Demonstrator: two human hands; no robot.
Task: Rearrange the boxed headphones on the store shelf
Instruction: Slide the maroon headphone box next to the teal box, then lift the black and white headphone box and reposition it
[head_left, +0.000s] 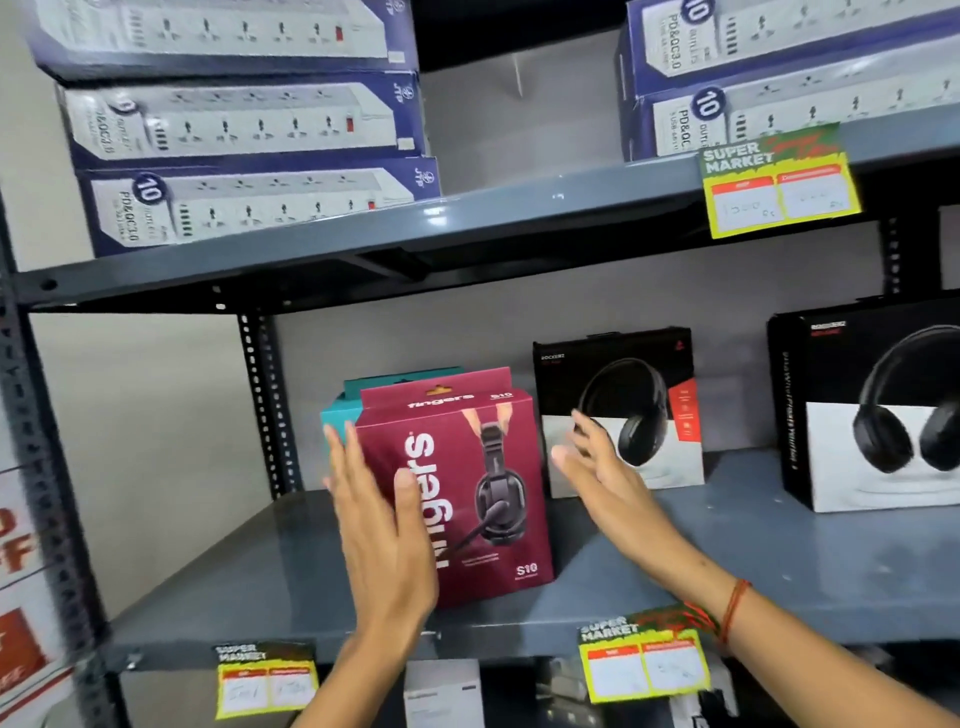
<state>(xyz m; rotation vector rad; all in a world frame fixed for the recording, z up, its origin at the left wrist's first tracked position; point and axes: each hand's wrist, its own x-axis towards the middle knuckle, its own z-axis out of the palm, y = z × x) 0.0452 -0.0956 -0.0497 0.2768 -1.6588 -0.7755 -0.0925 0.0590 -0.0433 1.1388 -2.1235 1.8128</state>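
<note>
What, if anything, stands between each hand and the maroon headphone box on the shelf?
Nothing visible does. The left hand lies flat against the left side of the maroon box, thumb across its front. The right hand is open just off the box's right side, with only bare air between; the black box stands behind that hand.

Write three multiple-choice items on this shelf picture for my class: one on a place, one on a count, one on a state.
1. Where is the teal box?
A. behind the maroon box
B. on the upper shelf
C. in a hand

2. How many black headphone boxes stand on the middle shelf?
A. one
B. two
C. four

3. How are the hands?
A. both fists
B. open, either side of the maroon box
C. gripping a price tag

Key: 1 A, its teal edge peeks from behind; 2 B, the nearer black box and the far black box; 3 B, left hand and right hand show spread fingers.
</note>
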